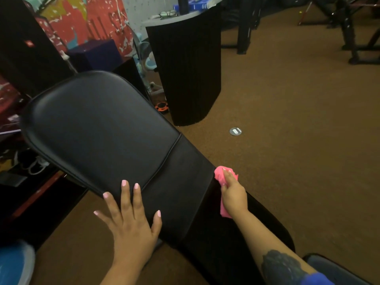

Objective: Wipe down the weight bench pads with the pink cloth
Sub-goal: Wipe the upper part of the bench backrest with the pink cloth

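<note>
The black padded back pad (98, 128) of the weight bench slants from upper left toward lower right, with a seam across its lower part. My left hand (129, 219) lies flat on the pad's lower left edge, fingers spread, holding nothing. My right hand (233, 194) presses the bunched pink cloth (221, 176) against the pad's right edge, at the dark gap where the back pad meets the lower seat pad (257, 219). Part of the cloth hangs out below my palm.
A black ribbed round stand (185, 75) with glasses and blue boxes on top stands on the brown carpet (298, 130) behind the bench. A black speaker (30, 50) and clutter fill the left side. Black equipment frames (349, 33) sit far right. A metal floor outlet (235, 131) lies nearby.
</note>
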`<state>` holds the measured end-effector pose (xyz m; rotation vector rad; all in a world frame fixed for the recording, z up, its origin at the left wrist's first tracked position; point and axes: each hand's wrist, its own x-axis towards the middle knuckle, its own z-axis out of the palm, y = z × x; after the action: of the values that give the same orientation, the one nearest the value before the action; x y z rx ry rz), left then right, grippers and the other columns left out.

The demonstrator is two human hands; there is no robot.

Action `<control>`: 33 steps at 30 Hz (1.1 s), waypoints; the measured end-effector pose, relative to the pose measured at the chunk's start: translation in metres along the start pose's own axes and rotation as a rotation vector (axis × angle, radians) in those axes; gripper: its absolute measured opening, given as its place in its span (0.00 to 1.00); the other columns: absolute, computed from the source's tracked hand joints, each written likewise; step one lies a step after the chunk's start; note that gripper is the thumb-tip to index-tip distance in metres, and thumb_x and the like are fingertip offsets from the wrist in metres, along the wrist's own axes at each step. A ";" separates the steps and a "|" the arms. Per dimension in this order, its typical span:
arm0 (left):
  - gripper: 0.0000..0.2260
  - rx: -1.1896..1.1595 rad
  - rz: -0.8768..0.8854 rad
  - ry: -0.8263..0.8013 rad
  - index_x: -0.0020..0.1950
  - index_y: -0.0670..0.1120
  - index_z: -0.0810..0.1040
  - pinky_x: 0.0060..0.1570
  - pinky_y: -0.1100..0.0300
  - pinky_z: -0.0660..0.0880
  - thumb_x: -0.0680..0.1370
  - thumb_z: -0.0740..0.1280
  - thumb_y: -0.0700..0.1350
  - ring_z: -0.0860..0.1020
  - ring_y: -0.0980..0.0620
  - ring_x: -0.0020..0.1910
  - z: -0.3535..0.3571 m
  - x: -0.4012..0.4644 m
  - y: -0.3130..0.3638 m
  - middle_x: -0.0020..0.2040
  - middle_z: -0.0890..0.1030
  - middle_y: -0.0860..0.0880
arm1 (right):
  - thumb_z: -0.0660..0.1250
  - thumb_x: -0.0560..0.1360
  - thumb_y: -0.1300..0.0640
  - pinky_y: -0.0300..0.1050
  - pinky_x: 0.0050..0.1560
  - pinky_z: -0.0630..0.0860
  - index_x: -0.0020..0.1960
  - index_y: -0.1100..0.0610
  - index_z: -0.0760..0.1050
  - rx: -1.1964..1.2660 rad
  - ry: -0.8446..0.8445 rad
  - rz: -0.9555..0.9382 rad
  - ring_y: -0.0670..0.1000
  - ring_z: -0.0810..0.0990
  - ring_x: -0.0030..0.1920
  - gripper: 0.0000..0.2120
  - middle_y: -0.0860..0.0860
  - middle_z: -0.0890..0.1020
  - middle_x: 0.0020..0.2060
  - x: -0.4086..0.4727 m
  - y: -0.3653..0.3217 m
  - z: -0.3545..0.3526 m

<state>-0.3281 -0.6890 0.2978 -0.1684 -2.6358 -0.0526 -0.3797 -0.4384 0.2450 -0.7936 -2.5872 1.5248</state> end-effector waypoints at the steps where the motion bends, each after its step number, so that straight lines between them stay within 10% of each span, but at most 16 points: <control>1: 0.34 -0.001 0.002 0.010 0.76 0.39 0.56 0.65 0.24 0.45 0.77 0.53 0.60 0.41 0.34 0.76 0.001 0.000 0.000 0.79 0.47 0.42 | 0.56 0.78 0.62 0.47 0.56 0.73 0.72 0.45 0.61 0.007 -0.012 -0.008 0.49 0.76 0.50 0.25 0.52 0.77 0.58 -0.001 -0.004 0.001; 8: 0.35 -0.022 0.005 0.030 0.76 0.39 0.57 0.65 0.24 0.46 0.76 0.54 0.59 0.42 0.33 0.76 0.006 -0.001 -0.001 0.80 0.46 0.44 | 0.60 0.78 0.62 0.47 0.67 0.67 0.72 0.44 0.60 -0.077 -0.047 -0.132 0.50 0.71 0.66 0.26 0.47 0.68 0.70 -0.032 0.025 -0.003; 17: 0.35 -0.036 0.012 0.007 0.76 0.38 0.57 0.65 0.25 0.46 0.74 0.56 0.57 0.39 0.34 0.76 0.004 0.005 -0.001 0.78 0.51 0.38 | 0.57 0.77 0.62 0.47 0.54 0.72 0.72 0.45 0.60 -0.086 0.000 -0.036 0.50 0.77 0.50 0.26 0.54 0.78 0.56 -0.004 0.008 -0.003; 23: 0.35 -0.006 -0.028 -0.065 0.78 0.41 0.52 0.66 0.26 0.43 0.80 0.43 0.64 0.40 0.34 0.76 0.001 0.006 0.001 0.79 0.47 0.40 | 0.60 0.78 0.62 0.46 0.60 0.70 0.72 0.44 0.60 -0.069 -0.073 -0.141 0.51 0.76 0.57 0.27 0.51 0.75 0.64 -0.029 0.018 -0.003; 33: 0.38 0.123 -0.095 -0.107 0.79 0.46 0.42 0.65 0.26 0.42 0.76 0.51 0.65 0.37 0.36 0.76 -0.007 0.009 0.007 0.79 0.40 0.44 | 0.58 0.78 0.62 0.47 0.57 0.70 0.73 0.46 0.59 -0.064 -0.136 -0.042 0.53 0.76 0.54 0.26 0.56 0.77 0.60 -0.008 0.028 -0.022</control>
<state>-0.3321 -0.6812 0.3081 -0.0038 -2.7430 0.0891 -0.3551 -0.4137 0.2352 -0.6580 -2.7426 1.5429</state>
